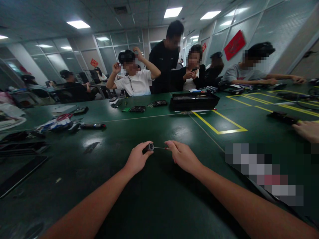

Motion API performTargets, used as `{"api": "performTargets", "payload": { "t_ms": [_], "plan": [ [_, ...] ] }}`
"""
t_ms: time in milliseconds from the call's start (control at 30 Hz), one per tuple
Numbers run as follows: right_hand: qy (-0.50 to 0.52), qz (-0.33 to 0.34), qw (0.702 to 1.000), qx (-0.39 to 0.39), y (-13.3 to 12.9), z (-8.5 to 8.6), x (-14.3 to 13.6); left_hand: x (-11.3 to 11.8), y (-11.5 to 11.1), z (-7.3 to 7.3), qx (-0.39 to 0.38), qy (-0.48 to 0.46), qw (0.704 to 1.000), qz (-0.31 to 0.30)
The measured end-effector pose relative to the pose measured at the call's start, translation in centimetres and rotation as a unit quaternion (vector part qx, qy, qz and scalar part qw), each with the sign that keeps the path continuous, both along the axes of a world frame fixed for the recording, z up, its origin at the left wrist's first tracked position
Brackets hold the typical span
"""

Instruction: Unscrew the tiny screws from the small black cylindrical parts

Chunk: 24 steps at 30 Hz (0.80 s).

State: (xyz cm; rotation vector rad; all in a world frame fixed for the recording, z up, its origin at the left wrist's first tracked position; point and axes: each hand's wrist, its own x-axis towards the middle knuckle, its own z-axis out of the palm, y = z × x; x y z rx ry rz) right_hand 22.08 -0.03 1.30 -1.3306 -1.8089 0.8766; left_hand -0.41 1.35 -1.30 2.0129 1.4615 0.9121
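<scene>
My left hand (138,157) is closed around a short dark cylinder (150,147), whose round, pale-rimmed end faces me. A thin metal rod (159,148) runs sideways from near that cylinder to my right hand (183,154). The fingers of my right hand are pinched on the rod, with a small reddish part showing at the fingertips. Whether the rod's far tip touches the cylinder, I cannot tell. Both hands are above the green table (139,205), a short gap apart.
A black open box (194,101) stands ahead, near circuit boards (138,109). To the left lie a pen-like black tool (93,126), red-handled scissors (64,117) and dark panels (22,176). Yellow tape (233,132) marks the right side. Another person's hand (307,130) reaches in there.
</scene>
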Motion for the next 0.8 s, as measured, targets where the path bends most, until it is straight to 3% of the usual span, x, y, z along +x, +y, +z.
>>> {"api": "performTargets", "payload": {
  "t_ms": [133,300,500,700,800],
  "plan": [
    [0.016,-0.019,0.999,0.02,0.13,-0.14,-0.13,0.14,-0.09,0.03,0.0,0.016,1.0,-0.008],
    [0.029,0.01,0.999,0.02,-0.1,-0.19,-0.14,-0.03,-0.15,0.08,0.003,0.013,1.0,-0.01],
    [0.025,-0.052,0.998,-0.02,0.41,-0.22,-0.16,0.11,-0.24,0.34,0.006,0.043,0.999,-0.025],
    [0.088,-0.04,0.995,0.031,0.13,-0.63,-0.22,0.24,-0.35,0.46,0.008,0.054,0.998,-0.026],
    [0.099,-0.032,0.994,0.021,0.03,-0.51,-0.12,0.21,-0.48,0.52,0.005,0.059,0.998,-0.025]
  ]
}}
